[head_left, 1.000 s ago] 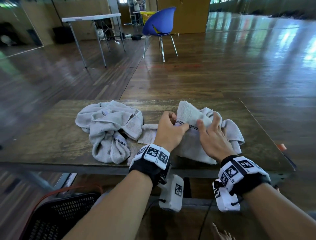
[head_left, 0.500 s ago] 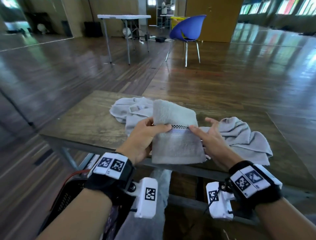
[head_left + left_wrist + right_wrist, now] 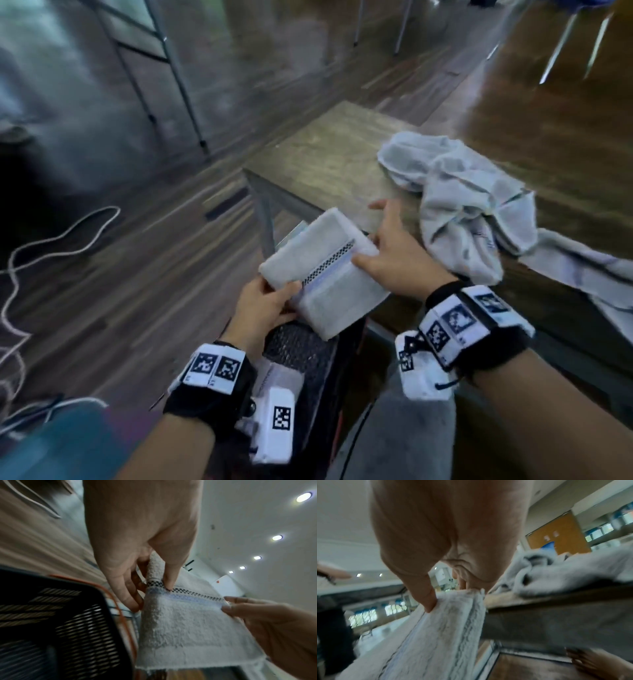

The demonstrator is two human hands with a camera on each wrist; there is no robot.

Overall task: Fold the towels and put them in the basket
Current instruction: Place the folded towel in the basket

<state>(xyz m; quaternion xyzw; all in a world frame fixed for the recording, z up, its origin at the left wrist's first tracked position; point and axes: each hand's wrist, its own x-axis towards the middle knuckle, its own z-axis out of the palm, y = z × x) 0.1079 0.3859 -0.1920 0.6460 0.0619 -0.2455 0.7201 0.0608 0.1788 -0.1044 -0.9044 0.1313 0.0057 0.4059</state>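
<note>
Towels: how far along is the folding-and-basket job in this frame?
Done: at least one folded towel in the basket already lies in the black basket. In hand: a second folded towel, pinched by the left hand and right hand, is above the basket, not yet in. Left: the crumpled towels on the table remain unfolded.

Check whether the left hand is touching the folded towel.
Touching. The left wrist view shows the left hand pinching the folded towel at its checkered stripe.
</note>
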